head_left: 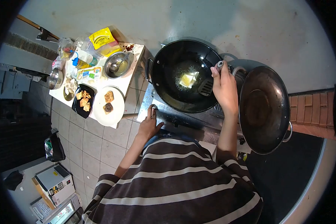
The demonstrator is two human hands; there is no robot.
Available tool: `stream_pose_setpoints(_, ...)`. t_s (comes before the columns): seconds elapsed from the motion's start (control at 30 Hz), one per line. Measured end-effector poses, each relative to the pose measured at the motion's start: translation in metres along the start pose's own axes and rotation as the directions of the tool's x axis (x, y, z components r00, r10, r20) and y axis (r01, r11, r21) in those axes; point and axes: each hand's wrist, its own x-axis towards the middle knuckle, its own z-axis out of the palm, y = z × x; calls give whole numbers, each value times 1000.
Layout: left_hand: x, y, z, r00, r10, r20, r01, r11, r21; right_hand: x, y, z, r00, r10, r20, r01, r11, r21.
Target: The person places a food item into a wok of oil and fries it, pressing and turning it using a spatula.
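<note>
My right hand (226, 91) is closed round the handle of a slotted turner (205, 88), above the right side of a black wok (168, 98). The turner's dark blade lies inside the wok, just right of a folded pale piece of food (189, 79) sitting in bubbling oil. Left of the wok, my left hand (148, 126) rests at the front corner of the steel gas stove (161, 106), fingers stretched and holding nothing. The wok sits on the left burner.
A second, worn wok (263, 108) stands on the right. On the white table (137, 59) at left are a white plate (117, 112) with two browned pieces, a black plate (78, 108) of fried pieces, a steel bowl (124, 72) with a ladle, and a yellow pouch (102, 37).
</note>
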Motion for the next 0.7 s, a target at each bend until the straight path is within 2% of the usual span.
stream_pose_setpoints(0.07, 0, -3, 2, 1000, 21, -14, -21, 1000, -7, 2, 7, 6, 1000, -1, -7, 1, 1000, -19)
stream_pose_setpoints(0.27, 1, -4, 6, 999, 31, -43, -31, 999, 15, 14, 6, 14, 998, 3, 58, -9, 994, 104)
stream_pose_setpoints(0.33, 0, -3, 6, 999, 26, -42, -24, 999, 30, 18, 8, 21, 994, -109, -12, 110, 975, 195)
stream_pose_setpoints(0.43, 1, 0, 5, 997, 22, -72, -20, 999, 30, 22, 7, 23, 996, -85, -37, 90, 983, 159)
stream_pose_setpoints(0.5, 2, 2, 1, 1000, -22, 12, 22, 1000, 7, 23, 6, 20, 995, -97, -30, 101, 977, 186)
stream_pose_setpoints(0.57, 1, 3, 1, 999, -30, 13, 30, 999, 11, 20, 7, 15, 995, -102, -23, 104, 972, 212)
stream_pose_setpoints(0.7, 1, 0, 5, 1000, -19, 1, 19, 999, 29, 11, 3, 0, 997, -76, -17, 77, 995, 70)
